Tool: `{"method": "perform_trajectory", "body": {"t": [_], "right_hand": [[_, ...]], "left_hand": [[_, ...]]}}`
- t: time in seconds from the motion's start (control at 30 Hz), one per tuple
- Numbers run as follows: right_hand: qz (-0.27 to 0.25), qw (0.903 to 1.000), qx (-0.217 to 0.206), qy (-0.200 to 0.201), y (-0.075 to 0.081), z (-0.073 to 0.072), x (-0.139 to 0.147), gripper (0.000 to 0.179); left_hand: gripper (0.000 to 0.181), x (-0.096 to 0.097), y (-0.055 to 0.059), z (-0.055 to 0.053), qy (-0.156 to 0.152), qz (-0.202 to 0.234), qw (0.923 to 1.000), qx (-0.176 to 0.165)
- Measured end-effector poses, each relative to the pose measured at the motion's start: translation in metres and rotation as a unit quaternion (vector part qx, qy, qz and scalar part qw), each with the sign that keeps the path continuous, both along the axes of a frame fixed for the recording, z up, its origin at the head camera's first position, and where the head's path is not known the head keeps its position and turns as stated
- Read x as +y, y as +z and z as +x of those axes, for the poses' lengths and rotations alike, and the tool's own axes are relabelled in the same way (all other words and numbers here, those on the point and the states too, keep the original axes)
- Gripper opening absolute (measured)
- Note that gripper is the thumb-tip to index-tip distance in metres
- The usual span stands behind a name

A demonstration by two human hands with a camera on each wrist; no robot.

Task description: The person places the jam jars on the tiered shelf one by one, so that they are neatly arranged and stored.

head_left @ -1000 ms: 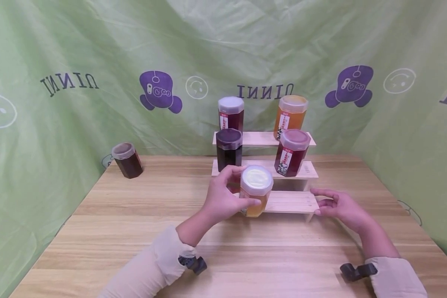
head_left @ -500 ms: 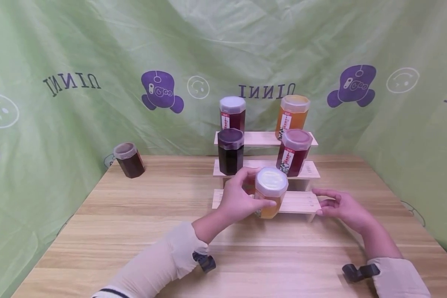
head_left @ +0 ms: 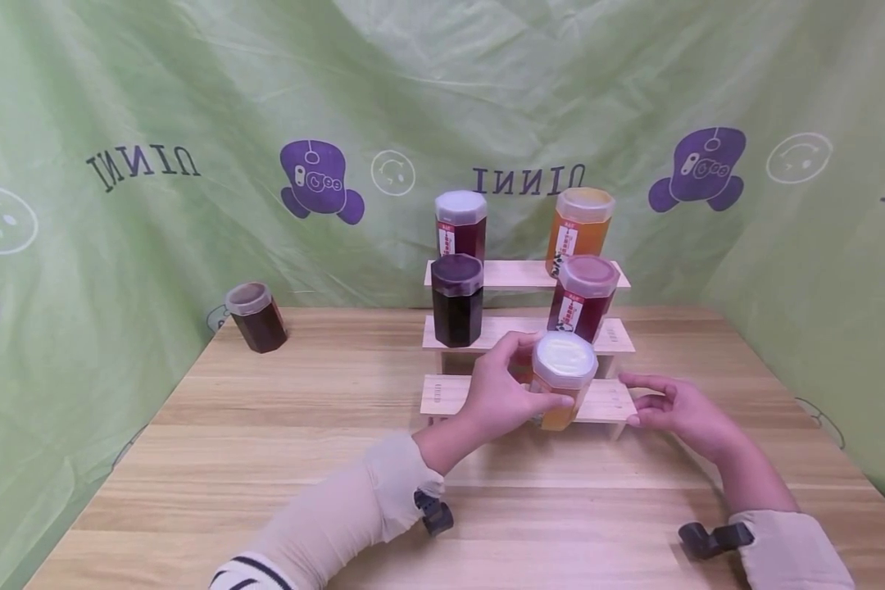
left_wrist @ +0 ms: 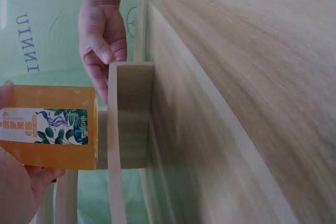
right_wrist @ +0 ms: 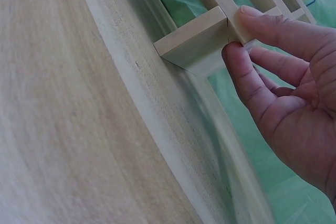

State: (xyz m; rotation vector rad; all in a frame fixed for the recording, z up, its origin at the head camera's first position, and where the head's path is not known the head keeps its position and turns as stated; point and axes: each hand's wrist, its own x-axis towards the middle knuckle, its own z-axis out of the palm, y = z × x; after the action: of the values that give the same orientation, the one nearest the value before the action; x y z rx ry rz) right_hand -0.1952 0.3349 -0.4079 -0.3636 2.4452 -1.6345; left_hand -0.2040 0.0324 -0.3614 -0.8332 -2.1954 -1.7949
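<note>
My left hand (head_left: 503,392) grips an eight-sided jar with orange contents and a whitish lid (head_left: 564,360). It holds the jar upright, just above the right part of the lowest step of a three-step wooden rack (head_left: 446,395). In the left wrist view a small gap shows between the base of the orange jar (left_wrist: 79,95) and the board. At the rack's right end, my right hand (head_left: 682,416) pinches the end of that lowest board between thumb and fingers; the right wrist view shows this hand (right_wrist: 299,87) close up.
On the middle step stand a dark jar (head_left: 457,307) and a red jar (head_left: 583,299). The top step bears another red jar (head_left: 460,225) and an orange jar (head_left: 581,225). A dark brown jar (head_left: 256,318) stands at the table's back left. Green cloth (head_left: 229,65) hangs behind.
My left hand has carried the orange jar rightward along the front of the lowest step, uncovering the step's left end. The right hand has stayed on the rack's right end.
</note>
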Motion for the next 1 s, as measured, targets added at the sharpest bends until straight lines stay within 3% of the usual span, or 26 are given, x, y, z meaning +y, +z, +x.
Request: {"method": "perform_trajectory", "body": {"t": [0.37,0.6,1.0], "right_hand": [[0.001,1.0,0.002,-0.004,0.001,0.003,-0.002,0.07],[-0.002,1.0,0.002,-0.001,0.001,0.001,-0.001,0.071],[-0.004,1.0,-0.007,-0.001,0.002,0.002,0.0,0.073]], "left_hand": [[0.071,0.017,-0.007,-0.006,0.011,-0.022,0.9997,-0.005],[0.073,0.028,-0.009,-0.015,0.029,-0.029,0.9991,0.011],[0.075,0.04,-0.006,-0.021,0.065,-0.094,0.9927,0.039]]}}
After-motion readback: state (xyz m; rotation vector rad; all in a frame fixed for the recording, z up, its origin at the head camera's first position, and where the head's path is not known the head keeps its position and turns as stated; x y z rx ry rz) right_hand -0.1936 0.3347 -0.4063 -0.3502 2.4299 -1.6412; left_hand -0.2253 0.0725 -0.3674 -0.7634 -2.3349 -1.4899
